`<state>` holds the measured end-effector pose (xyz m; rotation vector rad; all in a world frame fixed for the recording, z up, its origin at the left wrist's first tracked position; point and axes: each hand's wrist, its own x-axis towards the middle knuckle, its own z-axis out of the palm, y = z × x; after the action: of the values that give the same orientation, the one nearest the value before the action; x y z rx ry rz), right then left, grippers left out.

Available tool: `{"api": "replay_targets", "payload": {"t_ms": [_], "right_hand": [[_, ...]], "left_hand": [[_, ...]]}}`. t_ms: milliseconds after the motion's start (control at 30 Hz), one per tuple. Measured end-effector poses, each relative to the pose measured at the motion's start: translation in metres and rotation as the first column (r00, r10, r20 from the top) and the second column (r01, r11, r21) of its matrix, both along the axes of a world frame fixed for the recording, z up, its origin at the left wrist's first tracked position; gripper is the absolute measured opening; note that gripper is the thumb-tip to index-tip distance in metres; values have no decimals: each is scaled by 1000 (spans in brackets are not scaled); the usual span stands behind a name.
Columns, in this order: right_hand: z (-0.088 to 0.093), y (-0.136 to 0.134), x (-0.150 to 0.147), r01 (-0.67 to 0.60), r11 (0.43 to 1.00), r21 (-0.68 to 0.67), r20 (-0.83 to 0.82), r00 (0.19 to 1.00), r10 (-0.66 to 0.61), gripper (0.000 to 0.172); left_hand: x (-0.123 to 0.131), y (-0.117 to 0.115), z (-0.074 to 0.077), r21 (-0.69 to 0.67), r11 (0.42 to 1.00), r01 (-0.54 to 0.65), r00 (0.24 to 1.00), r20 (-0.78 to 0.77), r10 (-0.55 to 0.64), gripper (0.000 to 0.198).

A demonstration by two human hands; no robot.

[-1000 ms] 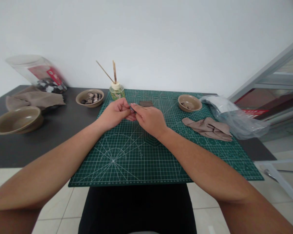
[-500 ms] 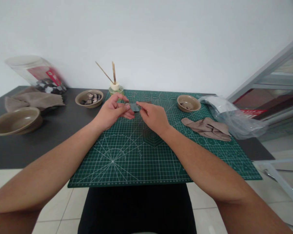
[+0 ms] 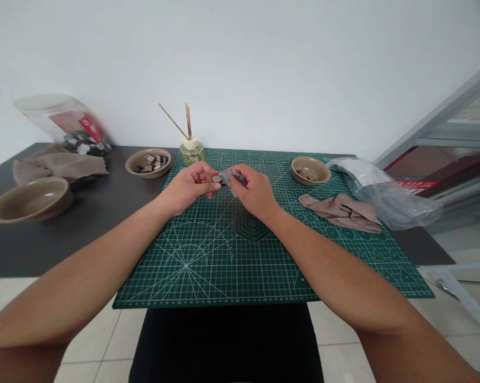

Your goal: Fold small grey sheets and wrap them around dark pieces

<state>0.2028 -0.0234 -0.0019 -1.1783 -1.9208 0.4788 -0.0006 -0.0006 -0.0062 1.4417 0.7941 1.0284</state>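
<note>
Over the green cutting mat (image 3: 208, 250), my two hands meet near the middle. My left hand (image 3: 194, 186) pinches a small round piece (image 3: 217, 179), tan on its face with a dark edge, between thumb and fingers. Crumpled grey material (image 3: 227, 177), thin like a wrapper or sheet, is gripped by my right hand (image 3: 253, 190) and lies against the round piece. Part of the grey material sticks up between the fingers of my right hand. The palms hide the rest.
A bowl of round dark pieces (image 3: 148, 163) stands left of a reed diffuser (image 3: 192, 150). At right are a smaller bowl (image 3: 310, 170), a brown cloth (image 3: 341, 211) and a clear bag (image 3: 387, 191). Far left: a large bowl (image 3: 30, 199), another cloth (image 3: 60, 162), a clear container (image 3: 60, 114).
The grey material was flat between my hands; now it is crumpled in my right hand. My left hand's fingers have closed in around the round piece, and the hands are closer together.
</note>
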Motion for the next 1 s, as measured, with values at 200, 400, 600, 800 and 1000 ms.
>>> {"api": "replay_targets", "payload": {"t_ms": [200,400,600,800,1000], "right_hand": [[-6,5,0,-40,999,-3,-115,993,39,16],[-8,6,0,-73,997,20,-186,980,76,14],[-11,7,-2,-164,986,2,-178,971,162,14],[-13,8,-5,-178,981,-76,-203,966,160,15],[-13,7,-5,-179,975,-133,-211,966,148,18]], "left_hand": [[0,1,-2,-50,999,-3,1000,25,5,39],[1,1,-4,-49,998,38,998,56,-35,38],[0,3,-5,-13,1000,14,999,36,-14,38],[0,2,-3,3,1000,2,1000,-18,-2,39],[-2,1,-2,3,1000,-4,997,-82,4,36]]}}
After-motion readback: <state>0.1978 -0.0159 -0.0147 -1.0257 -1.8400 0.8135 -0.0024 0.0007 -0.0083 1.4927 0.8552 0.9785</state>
